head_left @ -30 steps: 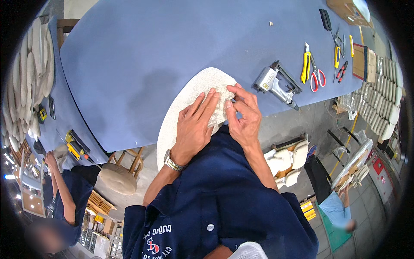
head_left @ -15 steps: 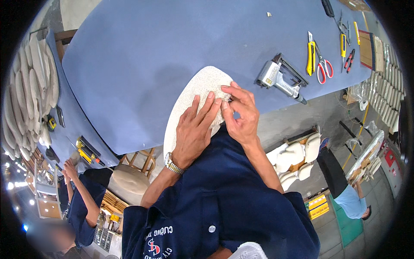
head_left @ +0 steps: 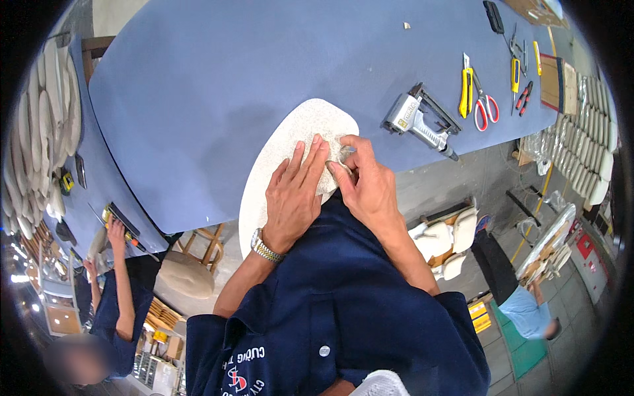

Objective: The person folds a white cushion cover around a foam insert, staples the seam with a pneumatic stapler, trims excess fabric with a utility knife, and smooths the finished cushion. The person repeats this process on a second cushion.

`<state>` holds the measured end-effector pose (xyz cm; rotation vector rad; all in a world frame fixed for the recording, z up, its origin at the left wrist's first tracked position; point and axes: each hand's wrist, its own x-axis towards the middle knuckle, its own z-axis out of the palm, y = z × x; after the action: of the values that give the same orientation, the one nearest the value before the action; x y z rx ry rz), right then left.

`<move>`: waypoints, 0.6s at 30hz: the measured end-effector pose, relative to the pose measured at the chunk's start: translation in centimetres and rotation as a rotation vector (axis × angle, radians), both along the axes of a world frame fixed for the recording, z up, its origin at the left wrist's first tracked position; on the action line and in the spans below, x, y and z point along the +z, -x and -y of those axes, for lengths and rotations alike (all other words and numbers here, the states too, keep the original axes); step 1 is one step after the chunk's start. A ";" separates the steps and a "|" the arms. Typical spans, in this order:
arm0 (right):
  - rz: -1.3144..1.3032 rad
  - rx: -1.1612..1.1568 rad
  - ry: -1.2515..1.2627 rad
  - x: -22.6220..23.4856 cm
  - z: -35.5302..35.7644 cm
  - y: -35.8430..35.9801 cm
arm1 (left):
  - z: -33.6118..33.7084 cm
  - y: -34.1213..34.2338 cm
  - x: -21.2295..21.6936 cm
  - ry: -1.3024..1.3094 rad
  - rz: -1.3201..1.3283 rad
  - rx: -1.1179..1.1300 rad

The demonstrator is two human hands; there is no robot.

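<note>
Fingers, left hand [head_left: 294, 195]: long, nearly straight, slightly parted; laid flat on the cloth, pressing, gripping nothing. Fingers, right hand [head_left: 371, 185]: forefinger bent, thumb drawn in close, a gathered bit of loose cloth [head_left: 325, 184] apparently nipped between.

Change: right thumb and forefinger, further toward the pad's rim a second ago, now sit lower and more curled in; left palm much as it was. Meaning, by judgement: surface steadied by the left, cloth being worked by the right.

Seat pad [head_left: 277, 148], one, pale, speckled cloth: lying across the near edge of the blue worktable [head_left: 178, 99], far part on the top, near part overhanging beside the left forearm. Long axis diagonal, lower left to upper right; rounded end pointing away from the wearer, slightly right.

Toward the worktable's right end: pneumatic stapler [head_left: 416, 120], near edge; yellow utility knife [head_left: 466, 86]; red-handled scissors [head_left: 487, 111], just beside the knife.
</note>
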<state>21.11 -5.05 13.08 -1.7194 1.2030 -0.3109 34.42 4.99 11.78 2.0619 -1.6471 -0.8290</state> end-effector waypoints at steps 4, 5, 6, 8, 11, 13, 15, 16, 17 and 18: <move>-0.060 0.078 0.049 0.5 0.5 0.0 | -0.4 0.5 -0.7 0.026 -0.006 0.038; -0.085 0.079 0.034 0.8 0.5 0.1 | -0.5 0.5 -0.8 0.024 -0.015 0.048; -0.109 0.080 0.018 0.9 0.5 0.1 | -0.5 0.6 -0.8 0.021 -0.024 0.056; -0.121 0.061 -0.041 0.8 0.6 0.2 | -0.6 0.7 -0.8 0.011 -0.047 0.079; -0.093 -0.007 -0.164 0.2 0.6 0.4 | -0.7 0.7 -0.8 -0.002 -0.076 0.094; -0.087 -0.025 -0.212 0.0 0.8 0.4 | -0.8 0.7 -1.0 -0.011 -0.074 0.074; -0.110 -0.001 -0.215 0.0 1.1 0.2 | -1.0 0.7 -1.3 0.003 -0.043 0.058; -0.119 0.032 -0.197 0.1 1.2 0.1 | -1.0 0.7 -1.3 0.010 -0.028 0.049; -0.127 0.066 -0.177 0.1 1.3 0.1 | -0.9 0.7 -1.2 0.004 -0.028 0.043; -0.136 0.101 -0.158 0.1 1.4 0.1 | -0.8 0.7 -1.0 -0.003 -0.027 0.038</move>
<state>21.05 -6.41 13.17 -1.6774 1.1994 -0.0370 33.73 5.80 10.75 2.0686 -1.5886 -0.8433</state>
